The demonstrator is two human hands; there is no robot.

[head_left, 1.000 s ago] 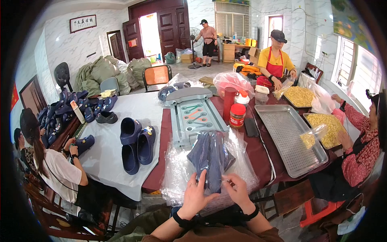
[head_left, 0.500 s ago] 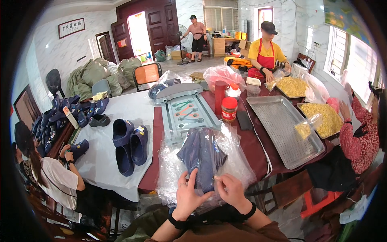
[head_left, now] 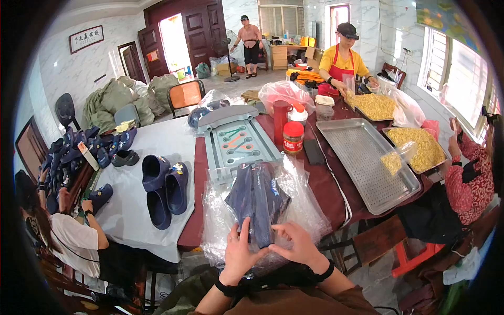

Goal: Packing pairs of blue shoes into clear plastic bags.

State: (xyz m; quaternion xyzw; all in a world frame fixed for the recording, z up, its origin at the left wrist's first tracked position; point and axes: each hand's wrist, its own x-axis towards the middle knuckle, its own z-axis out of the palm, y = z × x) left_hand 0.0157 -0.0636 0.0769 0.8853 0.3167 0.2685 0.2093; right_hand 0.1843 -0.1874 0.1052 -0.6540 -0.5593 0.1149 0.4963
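In front of me a folded navy garment (head_left: 257,197) with a light blue mark lies on a pile of clear plastic bags (head_left: 310,220); a glossy film seems to cover it. My left hand (head_left: 242,256) rests at its near left edge, fingers stretched out and apart. At the near right edge is my right hand (head_left: 300,245), thumb and index finger spread, the thumb at the lower end of the garment. Neither hand grips anything that I can see. Just beyond stands a grey plastic board (head_left: 239,144) with round holes and coloured bars.
Navy clogs (head_left: 177,188) stand on the white sheet at left, where a person (head_left: 73,231) handles another. Rightward are a red-lidded jar (head_left: 293,139), a dark phone-like slab (head_left: 314,152), a perforated metal tray (head_left: 367,168) and trays of yellow pieces (head_left: 373,107). Other people work at right.
My right hand has opened from a pinch, its thumb and index finger now apart. My left hand stays at the garment's left edge. The view has shifted slightly.
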